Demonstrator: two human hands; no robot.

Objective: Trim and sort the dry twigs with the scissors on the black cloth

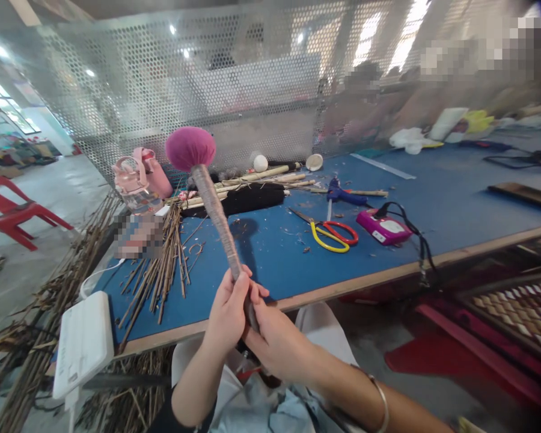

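Observation:
A long wrapped stick with a round pink-purple cloth head points up and away, tilted to the left, above the table's near edge. Closed around its lower part is my left hand. Just below and to the right, my right hand also grips the stick near its lower end, touching my left hand. Thin brown twigs lie in a bundle on the blue table to the left of the stick.
Scissors with yellow and red handles, a blue glue gun and a purple device lie to the right. Behind stand pink bottles and a perforated metal screen. A white power bank hangs at the left corner.

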